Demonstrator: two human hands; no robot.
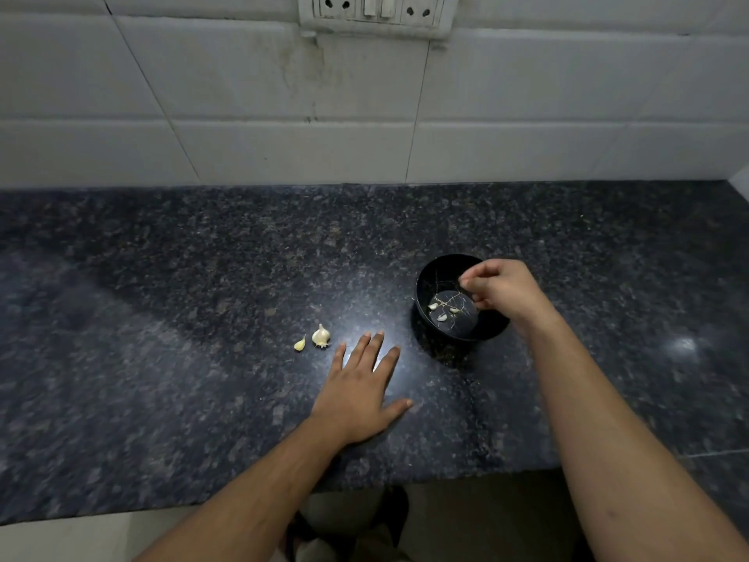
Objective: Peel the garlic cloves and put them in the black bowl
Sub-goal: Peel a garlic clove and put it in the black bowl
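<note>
The black bowl (429, 285) stands on the dark granite counter, right of centre, with three peeled garlic cloves (442, 317) on its bottom. My right hand (502, 290) hovers over the bowl's right rim with curled fingers, and nothing shows in them. A small garlic bulb piece (321, 336) and a single unpeeled clove (299, 344) lie on the counter to the bowl's left. My left hand (362, 393) rests flat on the counter with its fingers spread, just right of and nearer than the bulb piece, not touching it.
The granite counter (162, 318) runs wide to both sides and meets a white tiled wall (283, 115) at the back. A socket panel (375, 12) is mounted high on the wall. The counter's front edge lies near my forearms.
</note>
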